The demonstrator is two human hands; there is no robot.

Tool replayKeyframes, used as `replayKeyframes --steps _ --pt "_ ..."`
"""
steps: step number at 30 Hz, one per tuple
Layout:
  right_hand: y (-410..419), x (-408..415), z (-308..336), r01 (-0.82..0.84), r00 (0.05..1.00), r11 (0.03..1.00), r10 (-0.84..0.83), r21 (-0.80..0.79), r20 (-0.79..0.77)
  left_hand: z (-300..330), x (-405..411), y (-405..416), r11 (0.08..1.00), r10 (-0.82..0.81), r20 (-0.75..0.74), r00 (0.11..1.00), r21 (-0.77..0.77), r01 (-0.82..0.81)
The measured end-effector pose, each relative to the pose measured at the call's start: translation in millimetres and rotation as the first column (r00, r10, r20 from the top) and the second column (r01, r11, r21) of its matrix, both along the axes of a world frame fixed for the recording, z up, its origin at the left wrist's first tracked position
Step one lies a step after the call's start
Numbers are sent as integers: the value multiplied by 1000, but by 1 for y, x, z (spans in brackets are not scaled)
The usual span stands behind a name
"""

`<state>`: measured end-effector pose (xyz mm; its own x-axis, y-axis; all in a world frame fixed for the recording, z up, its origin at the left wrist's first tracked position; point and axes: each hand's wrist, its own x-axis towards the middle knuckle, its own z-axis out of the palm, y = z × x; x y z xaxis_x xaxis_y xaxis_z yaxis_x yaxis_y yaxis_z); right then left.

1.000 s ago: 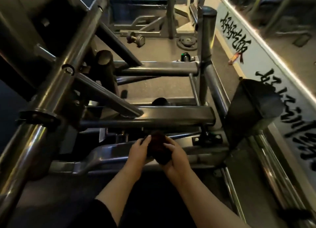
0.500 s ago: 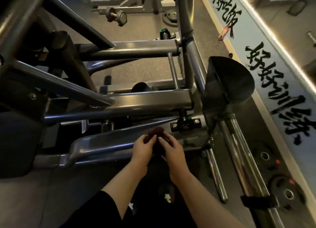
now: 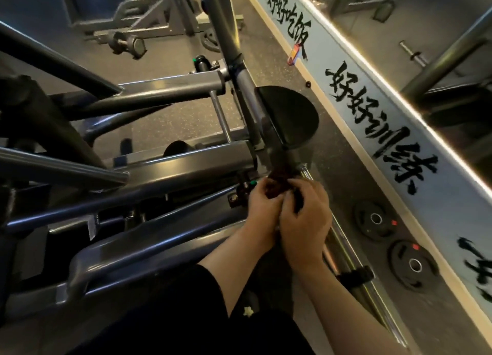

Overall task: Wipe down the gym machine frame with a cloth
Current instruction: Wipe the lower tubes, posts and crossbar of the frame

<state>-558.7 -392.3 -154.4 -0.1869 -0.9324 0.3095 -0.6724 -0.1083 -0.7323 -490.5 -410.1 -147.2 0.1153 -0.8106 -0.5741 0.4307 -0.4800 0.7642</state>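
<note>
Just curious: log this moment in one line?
left hand: holds cloth | right hand: holds cloth | frame: wiping not seen

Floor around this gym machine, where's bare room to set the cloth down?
Free: speckled floor between the frame bars, and dark floor between the black pad and lettered wall. Crowded: weight plates right of the hands; chrome rails.

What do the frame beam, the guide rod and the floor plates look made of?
Frame beam: likely painted steel, satin grey, soft sheen. Guide rod: seemingly chromed steel, mirror-bright highlights. Floor plates: probably rubber-coated, matte black round a shiny metal hub.
</note>
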Motion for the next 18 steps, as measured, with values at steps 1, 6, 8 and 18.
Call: replayKeyframes --steps 1,6,8,18 --pt "2 -11 2 44 998 999 -45 -10 -46 0 -10 2 1000 -18 45 999 -15 19" --pt "30 -56 5 248 961 949 -216 193 -174 -3 -33 45 974 -155 330 931 -106 200" --pt "39 -57 10 231 957 929 -164 289 -240 1 -36 65 946 -209 359 910 -160 281" --pt "68 -58 30 166 967 944 -213 284 142 27 -44 59 760 -541 328 774 -204 617"
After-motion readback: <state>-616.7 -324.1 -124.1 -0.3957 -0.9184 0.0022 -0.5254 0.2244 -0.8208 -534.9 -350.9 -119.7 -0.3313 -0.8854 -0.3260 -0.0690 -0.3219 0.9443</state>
